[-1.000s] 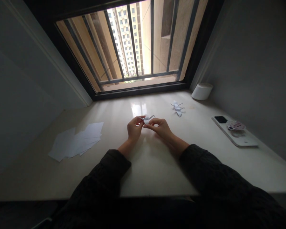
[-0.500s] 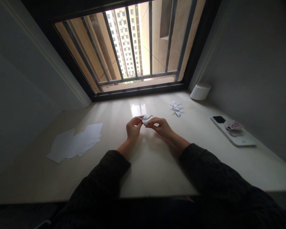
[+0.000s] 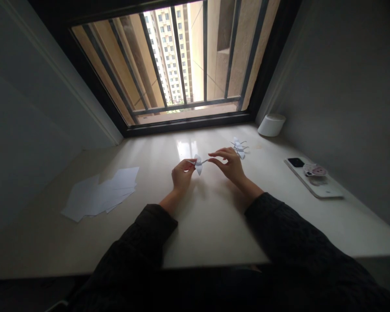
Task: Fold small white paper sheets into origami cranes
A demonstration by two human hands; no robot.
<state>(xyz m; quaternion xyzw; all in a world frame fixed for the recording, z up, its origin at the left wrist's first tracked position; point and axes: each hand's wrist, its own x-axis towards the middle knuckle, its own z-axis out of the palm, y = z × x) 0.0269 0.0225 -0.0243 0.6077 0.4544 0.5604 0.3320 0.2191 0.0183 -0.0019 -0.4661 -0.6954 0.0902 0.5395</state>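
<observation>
A small white folded paper crane [image 3: 198, 164] hangs just above the pale desk [image 3: 201, 225] between my two hands. My left hand [image 3: 182, 175] pinches its left tip with closed fingers. My right hand [image 3: 229, 162] pinches the thin right tip between thumb and forefinger, its other fingers curled above. Both forearms wear dark sleeves. Just beyond my right hand, further paper cranes [image 3: 238, 147] lie on the desk.
Several loose white sheets [image 3: 99, 195] lie at the left of the desk. A white round container [image 3: 271, 125] stands at the back right corner. A phone with a sticker [image 3: 313, 177] lies at the right. A barred window [image 3: 182, 69] faces me.
My right hand has moved right and slightly up, drawing the crane's thin tip outward. The crane now stretches between both hands. The view has shifted a little.
</observation>
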